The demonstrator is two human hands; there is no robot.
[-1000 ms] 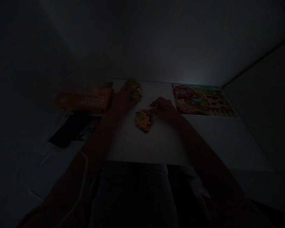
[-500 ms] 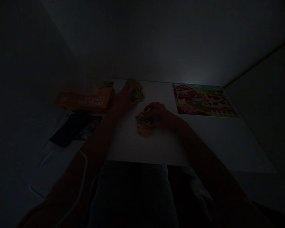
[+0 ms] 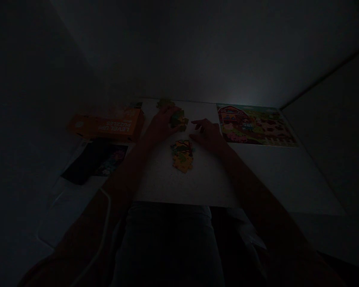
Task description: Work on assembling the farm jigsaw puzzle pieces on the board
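Around centre, piece handling seems underway: left fingers (image 3: 170, 109) curl round pieces (image 3: 178, 119), hold unclear; right fingers (image 3: 201, 122), parted, look empty; picking calls for a pinch.

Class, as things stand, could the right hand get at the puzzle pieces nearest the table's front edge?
Probably yes: though the view is dim, the right hand is close by, looks open, and nothing visible lies between it and those puzzle pieces.

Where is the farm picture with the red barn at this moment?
In the head view, the farm picture lies flat on the right, along the far edge of the white table, just to the right of the right hand.
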